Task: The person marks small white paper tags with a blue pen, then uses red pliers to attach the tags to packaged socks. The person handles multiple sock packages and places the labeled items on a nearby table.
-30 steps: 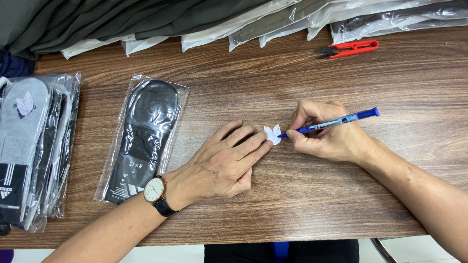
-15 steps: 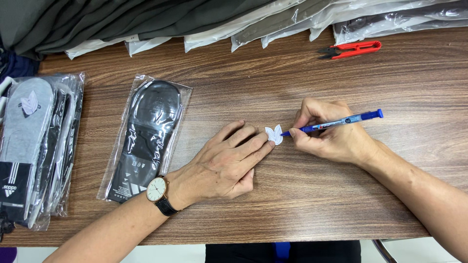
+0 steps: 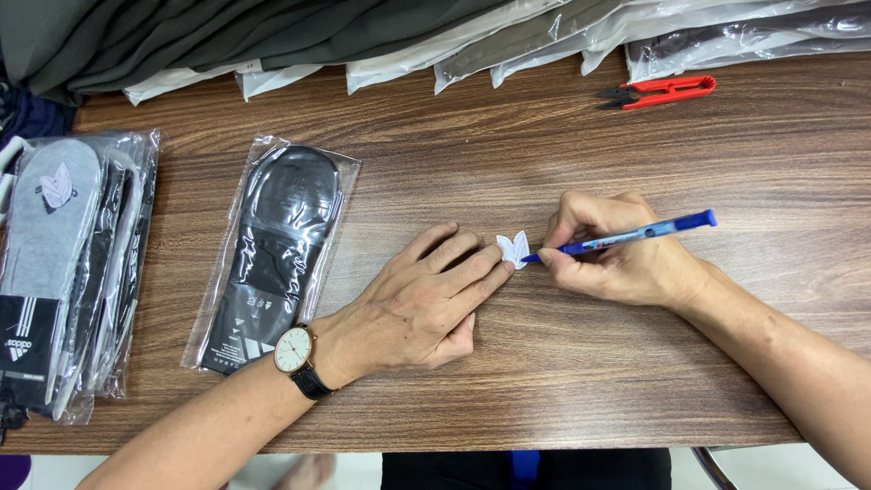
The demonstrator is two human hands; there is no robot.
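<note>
Paper tag (image 3: 513,248), small, white and leaf-shaped, is pinned flat on the table (image 3: 562,381) under the left hand's (image 3: 419,304) spread fingers (image 3: 481,277); its lower edge is hidden by them. One stack of bagged insoles (image 3: 63,263) is cut off at the left edge, its number unclear. One single bagged black insole (image 3: 272,249) lies left of the fingers. One blue pen (image 3: 626,238) is pinched in the right hand's (image 3: 617,249) closed fingers, tip touching the tag. One red snips (image 3: 658,91) lies beyond.
</note>
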